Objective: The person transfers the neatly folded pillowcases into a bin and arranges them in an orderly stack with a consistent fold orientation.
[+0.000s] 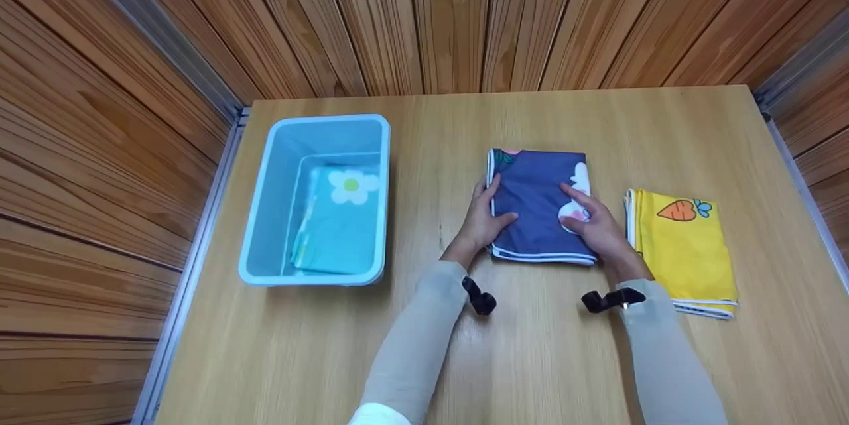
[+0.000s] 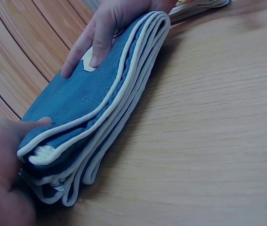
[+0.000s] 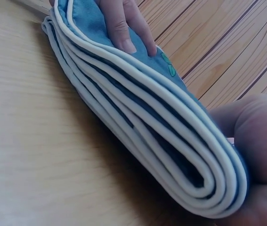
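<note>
My left hand and right hand grip a folded navy cloth by its opposite sides at the counter, thumbs on top, between a light blue bin holding a turquoise cloth and a yellow cloth. The thick bundle looks soft and light, nothing to break, though its loose layers could slide apart; both side edges, pinched through every layer, seem the surest hold. My lower fingers are mostly out of sight, and whether the bundle's underside rests fully on the wood I cannot tell. My right hand partly covers a white motif, and my right sleeve hides the yellow cloth's near left corner
</note>
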Demonstrator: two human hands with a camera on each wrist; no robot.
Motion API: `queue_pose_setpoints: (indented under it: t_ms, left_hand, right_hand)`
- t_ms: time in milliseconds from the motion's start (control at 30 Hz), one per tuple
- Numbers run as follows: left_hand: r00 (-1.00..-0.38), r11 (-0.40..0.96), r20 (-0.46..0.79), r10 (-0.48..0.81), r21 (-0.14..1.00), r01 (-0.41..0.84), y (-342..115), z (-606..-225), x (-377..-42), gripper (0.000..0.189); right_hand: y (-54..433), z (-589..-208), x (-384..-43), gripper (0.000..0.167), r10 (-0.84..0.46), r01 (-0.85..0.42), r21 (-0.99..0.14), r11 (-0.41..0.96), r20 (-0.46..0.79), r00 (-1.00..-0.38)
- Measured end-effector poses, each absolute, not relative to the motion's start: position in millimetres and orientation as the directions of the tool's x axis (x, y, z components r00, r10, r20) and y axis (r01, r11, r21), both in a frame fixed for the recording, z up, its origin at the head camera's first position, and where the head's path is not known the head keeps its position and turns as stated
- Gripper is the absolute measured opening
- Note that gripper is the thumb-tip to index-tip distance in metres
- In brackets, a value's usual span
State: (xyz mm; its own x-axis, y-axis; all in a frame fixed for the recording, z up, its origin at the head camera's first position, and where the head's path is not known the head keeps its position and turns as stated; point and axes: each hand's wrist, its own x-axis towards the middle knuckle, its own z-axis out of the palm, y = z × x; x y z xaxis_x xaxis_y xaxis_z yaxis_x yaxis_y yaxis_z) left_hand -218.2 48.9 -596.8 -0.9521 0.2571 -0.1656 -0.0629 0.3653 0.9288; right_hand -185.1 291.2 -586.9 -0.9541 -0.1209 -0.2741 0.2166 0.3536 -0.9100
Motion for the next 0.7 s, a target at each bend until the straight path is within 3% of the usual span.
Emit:
queue_pose_setpoints:
  t_ms: [700]
  left_hand:
    - [-0.950,0.340,-0.192,0.247,0.935,-0.101,49.1,-595.1,-218.5,0.082]
  right_hand:
    - [290.3,-581.9,-186.3,0.063,-0.106,0.270,-0.876,0.399,-0.336,-0.936]
